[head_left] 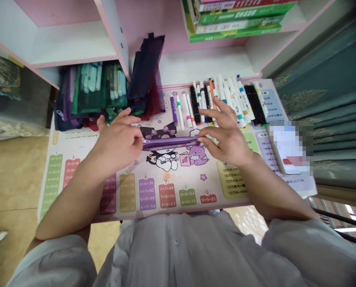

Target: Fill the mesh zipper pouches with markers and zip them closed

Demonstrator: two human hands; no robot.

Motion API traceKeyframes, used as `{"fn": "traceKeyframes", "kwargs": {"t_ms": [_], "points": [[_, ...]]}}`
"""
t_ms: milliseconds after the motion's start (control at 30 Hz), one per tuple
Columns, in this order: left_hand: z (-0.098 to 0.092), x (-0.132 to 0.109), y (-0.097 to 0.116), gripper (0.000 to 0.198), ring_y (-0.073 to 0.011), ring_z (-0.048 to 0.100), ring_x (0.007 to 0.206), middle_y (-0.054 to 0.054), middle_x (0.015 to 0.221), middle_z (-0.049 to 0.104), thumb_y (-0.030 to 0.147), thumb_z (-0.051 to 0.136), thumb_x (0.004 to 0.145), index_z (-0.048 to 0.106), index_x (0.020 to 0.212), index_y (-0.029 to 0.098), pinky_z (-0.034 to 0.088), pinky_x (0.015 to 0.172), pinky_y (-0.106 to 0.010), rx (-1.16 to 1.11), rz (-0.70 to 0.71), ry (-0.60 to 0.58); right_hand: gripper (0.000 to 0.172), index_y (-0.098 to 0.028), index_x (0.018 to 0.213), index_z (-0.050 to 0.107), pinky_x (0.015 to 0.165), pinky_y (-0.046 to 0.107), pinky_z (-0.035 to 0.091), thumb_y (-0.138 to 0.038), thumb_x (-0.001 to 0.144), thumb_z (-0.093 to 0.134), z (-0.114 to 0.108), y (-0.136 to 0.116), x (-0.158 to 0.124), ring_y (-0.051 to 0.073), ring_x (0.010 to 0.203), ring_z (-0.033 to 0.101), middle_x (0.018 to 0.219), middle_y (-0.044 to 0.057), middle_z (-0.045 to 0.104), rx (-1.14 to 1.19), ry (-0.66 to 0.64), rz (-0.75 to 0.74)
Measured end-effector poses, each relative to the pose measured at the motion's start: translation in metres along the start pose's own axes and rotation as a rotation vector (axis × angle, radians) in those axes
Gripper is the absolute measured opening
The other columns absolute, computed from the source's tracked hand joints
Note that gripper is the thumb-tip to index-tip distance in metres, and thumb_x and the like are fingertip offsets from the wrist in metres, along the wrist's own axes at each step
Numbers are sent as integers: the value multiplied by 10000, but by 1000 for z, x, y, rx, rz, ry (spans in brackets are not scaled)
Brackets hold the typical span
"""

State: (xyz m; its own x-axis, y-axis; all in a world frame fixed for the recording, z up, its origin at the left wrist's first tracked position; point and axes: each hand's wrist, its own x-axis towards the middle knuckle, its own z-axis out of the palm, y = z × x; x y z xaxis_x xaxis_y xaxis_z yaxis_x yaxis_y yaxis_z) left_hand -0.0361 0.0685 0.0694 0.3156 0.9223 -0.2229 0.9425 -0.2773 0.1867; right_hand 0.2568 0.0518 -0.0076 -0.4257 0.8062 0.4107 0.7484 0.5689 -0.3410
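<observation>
A purple zippered pencil pouch [172,141] is stretched between my two hands above the desk mat, its zipper edge turned up toward me. My left hand [121,135] pinches its left end, near the white zipper pull. At the other end, the thumb and index finger of my right hand [226,135] grip the corner, while the other fingers are raised. Beyond the right hand lie several markers [186,109] in a loose row, white, black, purple and orange. Several mesh pouches [88,103], green, purple and dark blue, are piled behind my left hand, some with markers inside.
A dark blue pouch [145,71] leans on the shelf divider, over a dark red one [155,99]. The desk mat [184,199] carries printed times tables. On the right lies a phone [287,147]. Books [240,18] sit on the upper shelf, and a curtain [330,99] hangs at the right.
</observation>
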Motion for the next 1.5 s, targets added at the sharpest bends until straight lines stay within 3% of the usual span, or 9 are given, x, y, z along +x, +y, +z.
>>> {"fn": "traceKeyframes", "kwargs": {"t_ms": [433, 700, 833, 1067, 1200, 1367, 1500], "points": [[-2, 0, -8, 234, -355, 384, 1441, 11, 1348, 632, 236, 518, 815, 716, 692, 247, 143, 1202, -651, 0, -26, 18, 114, -267, 850, 679, 1170, 642, 280, -303, 890, 579, 1, 5, -1, 382, 1495, 253, 1460, -10, 499, 2, 13, -31], [-5, 0, -15, 244, -366, 395, 1429, -1, 1340, 640, 261, 506, 829, 724, 719, 251, 158, 1175, -689, 7, -20, 28, 102, -267, 797, 671, 1176, 646, 256, -298, 871, 607, -1, 4, 0, 385, 1496, 247, 1446, -11, 508, 33, -3, 19], [-3, 2, -18, 212, -335, 386, 1437, 19, 1320, 656, 257, 536, 822, 704, 693, 264, 166, 1187, -657, -4, -6, 44, 93, -266, 803, 669, 1179, 651, 245, -306, 868, 616, -2, 3, 0, 391, 1498, 239, 1445, -5, 507, 42, -13, 12], [-8, 1, -17, 224, -345, 392, 1429, 13, 1319, 657, 238, 539, 831, 672, 651, 227, 168, 1185, -653, 12, -44, 17, 152, -254, 772, 660, 1166, 650, 281, -324, 887, 589, -3, 3, 1, 389, 1485, 274, 1421, 12, 531, 22, -7, 28], [-13, -1, -15, 252, -335, 392, 1431, -58, 1372, 624, 225, 501, 877, 665, 687, 198, 195, 1148, -688, 42, -38, -7, 146, -250, 762, 655, 1165, 650, 271, -309, 882, 597, -2, 4, 0, 391, 1476, 288, 1441, 5, 515, 43, 19, 9], [-13, 1, -18, 235, -335, 394, 1431, -8, 1367, 633, 238, 535, 855, 649, 651, 216, 180, 1167, -662, 25, -69, -6, 130, -264, 780, 654, 1156, 667, 281, -329, 877, 598, -2, 4, 0, 392, 1486, 270, 1432, -3, 526, 25, 2, 30], [-15, 1, -23, 230, -332, 402, 1426, -29, 1364, 631, 252, 512, 867, 658, 693, 219, 205, 1142, -690, 55, -57, -11, 129, -271, 792, 657, 1150, 677, 292, -339, 880, 592, -3, 5, 0, 391, 1480, 289, 1408, 1, 544, 18, 7, 33]]}}
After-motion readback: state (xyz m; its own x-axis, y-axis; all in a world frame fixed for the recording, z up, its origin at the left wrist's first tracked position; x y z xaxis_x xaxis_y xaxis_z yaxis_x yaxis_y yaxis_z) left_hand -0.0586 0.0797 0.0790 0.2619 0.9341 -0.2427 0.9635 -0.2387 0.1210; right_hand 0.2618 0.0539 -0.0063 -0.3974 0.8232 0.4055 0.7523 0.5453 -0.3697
